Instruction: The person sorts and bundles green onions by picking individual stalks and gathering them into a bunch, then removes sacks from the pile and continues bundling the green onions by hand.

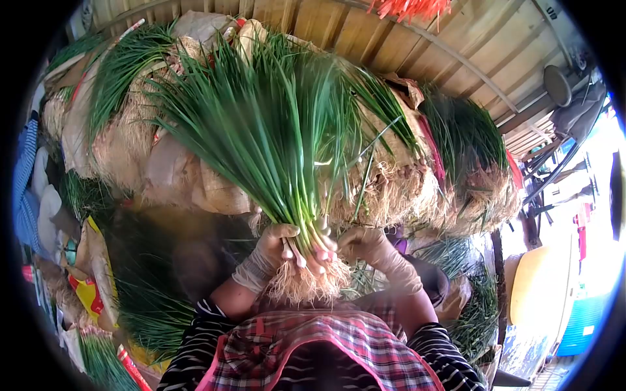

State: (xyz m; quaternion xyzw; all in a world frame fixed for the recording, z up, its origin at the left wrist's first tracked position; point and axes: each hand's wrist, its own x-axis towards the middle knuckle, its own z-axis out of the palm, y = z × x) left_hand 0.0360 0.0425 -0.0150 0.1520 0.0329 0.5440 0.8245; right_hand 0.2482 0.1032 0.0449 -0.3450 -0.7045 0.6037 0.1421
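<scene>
A large bunch of spring onions (297,189) stands in front of my chest, its green leaves fanned up and away from me and its pale bulbs and stringy roots (310,280) hanging towards my lap. My gloved left hand (266,254) is wrapped round the bunch just above the bulbs, thumb towards me. At the right side of the bulbs is my gloved right hand (375,251), its fingers curled together close to the bunch. What those fingers pinch, if anything, is too small to make out.
Large bundles of spring onions in sacking (391,189) are heaped ahead, roots facing me. Loose leaves (156,287) lie at my left, and more greens (479,313) at my right. A yellow board-like object (541,283) and a blue crate (583,322) stand at far right.
</scene>
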